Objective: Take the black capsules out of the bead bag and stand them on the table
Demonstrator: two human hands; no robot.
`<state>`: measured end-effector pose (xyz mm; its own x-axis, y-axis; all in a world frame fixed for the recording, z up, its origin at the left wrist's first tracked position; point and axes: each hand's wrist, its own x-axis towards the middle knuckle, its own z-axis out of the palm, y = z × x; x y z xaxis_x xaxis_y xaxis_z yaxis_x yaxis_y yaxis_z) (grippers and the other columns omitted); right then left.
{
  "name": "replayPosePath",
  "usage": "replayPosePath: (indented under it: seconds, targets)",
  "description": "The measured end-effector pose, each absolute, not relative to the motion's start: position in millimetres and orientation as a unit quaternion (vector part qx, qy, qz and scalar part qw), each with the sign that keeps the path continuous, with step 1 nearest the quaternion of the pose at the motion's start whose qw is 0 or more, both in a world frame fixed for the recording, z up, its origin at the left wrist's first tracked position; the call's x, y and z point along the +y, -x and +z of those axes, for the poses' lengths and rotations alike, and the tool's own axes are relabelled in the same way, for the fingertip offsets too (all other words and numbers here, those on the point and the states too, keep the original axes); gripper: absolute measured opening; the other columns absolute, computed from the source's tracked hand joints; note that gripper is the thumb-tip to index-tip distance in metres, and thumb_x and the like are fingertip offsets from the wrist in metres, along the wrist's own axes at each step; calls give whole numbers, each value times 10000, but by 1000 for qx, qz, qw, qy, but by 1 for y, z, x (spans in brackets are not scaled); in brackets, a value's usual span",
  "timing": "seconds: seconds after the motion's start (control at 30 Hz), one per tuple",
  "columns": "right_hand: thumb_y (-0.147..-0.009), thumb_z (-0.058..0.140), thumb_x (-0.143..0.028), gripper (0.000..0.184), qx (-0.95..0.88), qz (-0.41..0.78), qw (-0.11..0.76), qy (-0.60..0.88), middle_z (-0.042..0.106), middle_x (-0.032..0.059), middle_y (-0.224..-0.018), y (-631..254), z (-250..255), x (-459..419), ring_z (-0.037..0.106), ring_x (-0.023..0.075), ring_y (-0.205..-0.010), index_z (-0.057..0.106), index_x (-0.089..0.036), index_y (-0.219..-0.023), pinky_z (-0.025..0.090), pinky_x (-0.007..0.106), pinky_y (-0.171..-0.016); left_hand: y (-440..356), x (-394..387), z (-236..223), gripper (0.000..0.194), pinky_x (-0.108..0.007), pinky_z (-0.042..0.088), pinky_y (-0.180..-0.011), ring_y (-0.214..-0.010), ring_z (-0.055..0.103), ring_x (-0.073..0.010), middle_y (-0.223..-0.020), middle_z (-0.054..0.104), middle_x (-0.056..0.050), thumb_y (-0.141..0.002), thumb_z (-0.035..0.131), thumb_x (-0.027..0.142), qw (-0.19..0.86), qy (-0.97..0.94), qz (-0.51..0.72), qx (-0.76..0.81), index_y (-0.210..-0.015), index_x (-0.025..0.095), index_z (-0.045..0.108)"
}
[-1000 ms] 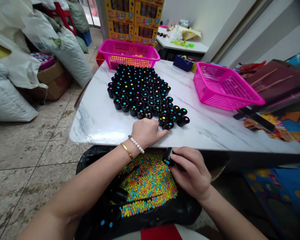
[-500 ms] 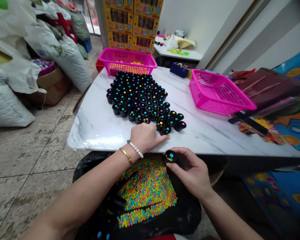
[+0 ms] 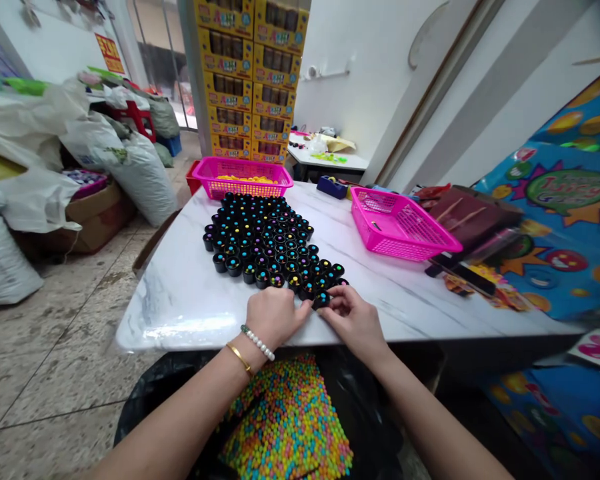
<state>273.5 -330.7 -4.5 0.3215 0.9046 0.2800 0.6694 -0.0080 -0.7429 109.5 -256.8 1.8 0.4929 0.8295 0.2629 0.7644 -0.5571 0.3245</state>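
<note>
A dense cluster of small black cups point(image 3: 265, 240), each with coloured beads inside, stands on the white marble table point(image 3: 180, 300). My right hand point(image 3: 353, 320) pinches one black cup point(image 3: 321, 300) at the cluster's near edge, on the tabletop. My left hand point(image 3: 273, 317), with a pearl bracelet and a gold bangle at the wrist, rests curled on the table right beside that cup, fingertips touching the front row. Below the table edge a black bag point(image 3: 145, 413) holds a heap of multicoloured beads point(image 3: 290, 427).
Two pink plastic baskets stand on the table, one at the back point(image 3: 243, 177), one to the right point(image 3: 400, 223). A dark board with sticks point(image 3: 473, 217) lies further right. White sacks point(image 3: 130, 167) and a cardboard box point(image 3: 97, 213) crowd the floor at left. Yellow cartons point(image 3: 250, 80) are stacked behind.
My right hand has risen from above the bead bag to the table, bringing a black cup to the cluster's near edge. The view has tilted up.
</note>
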Motion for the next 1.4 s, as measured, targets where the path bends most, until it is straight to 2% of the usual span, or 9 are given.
replayPosePath:
  seconds: [0.3, 0.4, 0.57, 0.87, 1.07, 1.13, 1.2, 1.3, 1.4]
  targets:
    - [-779, 671, -341, 318, -570, 82, 451, 682, 666, -6, -756, -275, -3, -338, 607, 143, -615, 547, -211, -1041, 494, 284, -629, -102, -260, 3, 399, -336, 272, -494, -611, 614, -253, -640, 672, -94, -847, 463, 506, 113, -877, 201, 421, -661, 192, 626]
    - [-791, 668, -412, 394, -515, 45, 530, 672, 674, 77, -1018, -296, -9, -342, 654, 199, -881, 537, -213, -1105, 530, 349, -784, -91, -264, 5, 284, -332, 319, -533, -640, 593, -215, -694, 660, -44, -814, 549, 460, 150, -895, 202, 369, -689, 206, 575]
    - [-828, 550, -580, 590, -450, 149, 566, 674, 494, 147, -1385, -318, -20, -315, 490, 264, -1270, 467, -208, -1278, 417, 452, -1044, -77, -271, 11, 221, -316, 382, -590, -673, 557, -186, -720, 621, -21, -817, 586, 415, 196, -903, 205, 323, -761, 202, 563]
    - [-875, 439, -613, 572, -457, 175, 507, 710, 546, 122, -1346, -307, -4, -280, 501, 255, -1255, 532, -203, -1263, 365, 440, -1074, -2, -325, 31, 187, -310, 439, -604, -664, 576, -171, -775, 642, -10, -853, 584, 367, 371, -841, 202, 339, -962, 219, 616]
    - [-955, 442, -387, 380, -516, 49, 557, 649, 593, 112, -1232, -273, 10, -355, 605, 190, -1068, 507, -190, -1273, 449, 391, -967, 94, -376, 8, 213, -337, 435, -854, -964, 585, -241, -1043, 647, -36, -834, 628, 366, 241, -727, 320, 557, -1025, 270, 632]
    - [-923, 527, -294, 239, -592, 14, 510, 624, 673, 59, -1004, -252, 11, -382, 643, 174, -905, 614, -225, -1135, 493, 362, -877, 120, -391, -13, 328, -368, 402, -944, -1095, 536, -266, -1190, 590, -51, -821, 642, 371, 229, -647, 350, 638, -1128, 267, 592]
    - [-871, 600, -241, 188, -747, 73, 383, 538, 697, 41, -953, -233, 3, -399, 656, 176, -852, 662, -251, -1048, 525, 333, -801, 136, -407, -37, 491, -393, 398, -979, -1167, 504, -280, -1293, 537, -86, -802, 662, 395, 291, -565, 360, 683, -1245, 241, 520]
    - [-876, 584, -233, 176, -864, 156, 237, 417, 691, 60, -1054, -204, -20, -402, 653, 191, -930, 672, -243, -1029, 535, 325, -816, 138, -430, -66, 621, -368, 390, -1014, -1242, 471, -266, -1382, 495, -122, -813, 658, 392, 485, -445, 366, 658, -1359, 209, 425]
    - [-924, 517, -304, 188, -883, 194, 148, 401, 696, 74, -992, -169, -42, -399, 656, 193, -906, 659, -219, -1014, 535, 321, -798, 122, -450, -79, 568, -343, 416, -1009, -1244, 491, -263, -1381, 534, -112, -850, 616, 351, 674, -283, 384, 564, -1367, 199, 437]
